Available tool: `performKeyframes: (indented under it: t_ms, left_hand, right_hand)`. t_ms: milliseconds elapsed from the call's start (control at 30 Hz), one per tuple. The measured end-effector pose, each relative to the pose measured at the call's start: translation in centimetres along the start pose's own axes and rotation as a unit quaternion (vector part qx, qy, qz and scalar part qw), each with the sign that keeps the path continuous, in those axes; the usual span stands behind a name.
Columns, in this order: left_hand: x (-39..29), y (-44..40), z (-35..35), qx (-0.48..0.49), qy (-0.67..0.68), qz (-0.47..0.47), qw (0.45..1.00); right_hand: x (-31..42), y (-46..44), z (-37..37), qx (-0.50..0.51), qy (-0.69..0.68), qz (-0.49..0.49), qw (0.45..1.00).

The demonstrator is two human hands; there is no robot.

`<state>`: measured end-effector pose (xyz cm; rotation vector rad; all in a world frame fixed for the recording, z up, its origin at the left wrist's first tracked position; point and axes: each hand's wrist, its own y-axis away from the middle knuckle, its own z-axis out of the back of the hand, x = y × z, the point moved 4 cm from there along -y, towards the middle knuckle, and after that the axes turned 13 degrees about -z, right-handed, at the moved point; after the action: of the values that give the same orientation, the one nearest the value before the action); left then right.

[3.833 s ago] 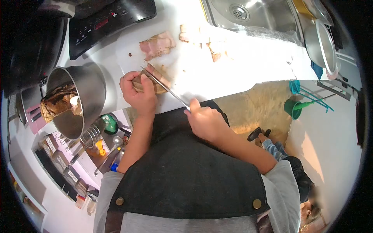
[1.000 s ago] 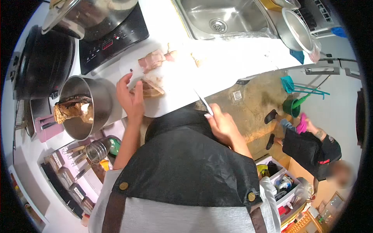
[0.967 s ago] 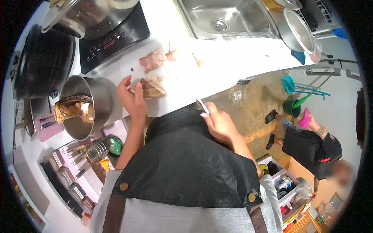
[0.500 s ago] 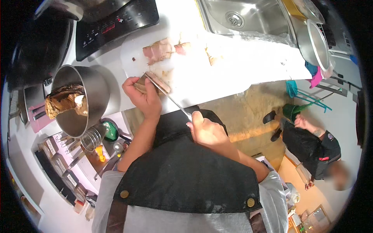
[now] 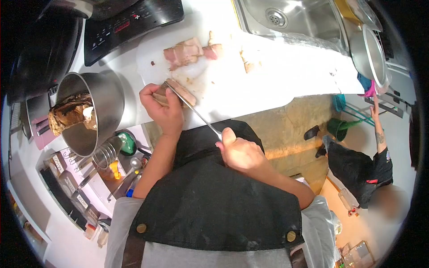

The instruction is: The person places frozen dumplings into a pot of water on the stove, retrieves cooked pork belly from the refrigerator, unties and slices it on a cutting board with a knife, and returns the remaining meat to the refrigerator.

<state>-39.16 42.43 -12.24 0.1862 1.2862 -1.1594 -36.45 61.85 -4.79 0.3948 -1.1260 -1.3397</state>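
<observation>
My left hand (image 5: 163, 109) grips a piece of meat (image 5: 184, 91) near the front edge of the white cutting board (image 5: 149, 73). A long knife (image 5: 196, 111) is held by its handle in my right hand (image 5: 241, 152); its blade slants up and left, its tip over the meat beside my left fingertips. Behind the piece lie pink meat slices (image 5: 184, 52), with a smaller slice (image 5: 212, 51) to their right. Further right is a browned scrap (image 5: 249, 66) in glaring light.
A steel pot (image 5: 105, 109) with browned meat stands at the left, below a black induction cooker (image 5: 134, 29). The sink (image 5: 304, 18) and a metal bowl (image 5: 368, 56) are at the back right. Another person (image 5: 357, 169) reaches toward the counter's right end.
A second ago my left hand was open beside the meat and the knife was away from it; now that hand grips the meat, the blade over it. The other person's arm has reached up to the counter.
</observation>
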Motion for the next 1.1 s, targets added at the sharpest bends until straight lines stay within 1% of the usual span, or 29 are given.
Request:
performKeyframes:
  t_ms: [100, 200, 267, 300, 433, 500, 567, 633, 700, 800, 867, 900, 933, 1000, 1067, 1100]
  left_hand:
    - [-0.2, -0.1, 0.0, -0.004, 0.007, -0.023, 1.000]
    - [-0.7, -0.3, 0.0, -0.003, 0.000, -0.016, 1.000]
    - [-0.5, -0.2, 0.1, 0.006, -0.006, -0.023, 1.000]
    - [-0.4, -0.1, 0.0, 0.020, -0.010, -0.032, 0.999]
    - [-0.2, 0.0, 0.0, 0.020, 0.002, -0.034, 0.999]
    - [-0.5, -0.4, 0.1, 0.031, -0.024, -0.030, 0.999]
    - [-0.9, -0.8, 0.2, 0.034, -0.036, -0.039, 0.998]
    - [-1.0, -0.9, 0.1, 0.039, -0.047, -0.047, 0.997]
    - [-0.8, -0.9, 0.2, 0.029, -0.044, -0.029, 0.998]
    - [-0.9, -1.0, 0.1, 0.022, -0.061, -0.035, 0.997]
    - [-0.8, -1.0, 0.1, 0.021, -0.055, -0.030, 0.998]
    - [-0.7, -0.9, 0.1, 0.021, -0.052, -0.026, 0.998]
    - [-0.7, -1.0, 0.0, 0.021, -0.052, -0.026, 0.998]
    - [-0.6, -0.9, 0.0, -0.012, -0.012, 0.007, 1.000]
    - [-0.9, -1.0, 0.0, -0.014, -0.026, 0.001, 1.000]
    - [-1.0, -1.0, 0.0, -0.018, -0.041, -0.003, 0.999]
  right_hand:
    - [0.1, -0.4, -0.3, 0.016, 0.010, -0.008, 1.000]
    - [0.4, -0.7, -0.7, -0.007, 0.031, -0.008, 0.999]
    - [0.4, -0.9, -0.8, -0.044, 0.040, 0.006, 0.998]
    - [0.5, -0.9, -0.8, -0.043, 0.043, 0.006, 0.998]
    - [0.6, -1.0, -0.3, -0.064, 0.046, 0.028, 0.996]
    - [0.5, -1.0, -0.2, -0.069, 0.052, 0.037, 0.996]
    - [0.4, -0.8, -0.3, -0.107, 0.034, 0.060, 0.992]
    - [0.4, -0.6, -0.3, -0.106, 0.033, 0.058, 0.992]
    - [0.4, -0.5, -0.4, -0.105, 0.031, 0.055, 0.992]
    - [0.5, -0.6, -0.5, -0.109, 0.042, 0.066, 0.991]
    - [0.7, -1.0, -0.4, -0.069, 0.053, 0.029, 0.996]
    - [1.0, -1.1, -0.4, -0.069, 0.053, 0.029, 0.996]
    - [1.3, -1.3, -0.2, -0.077, 0.041, 0.026, 0.996]
    - [1.8, -1.9, -0.1, -0.086, 0.029, 0.022, 0.996]
    - [2.4, -2.7, 0.0, -0.113, 0.014, 0.051, 0.992]
    - [2.6, -2.9, 0.1, -0.113, 0.012, 0.051, 0.992]
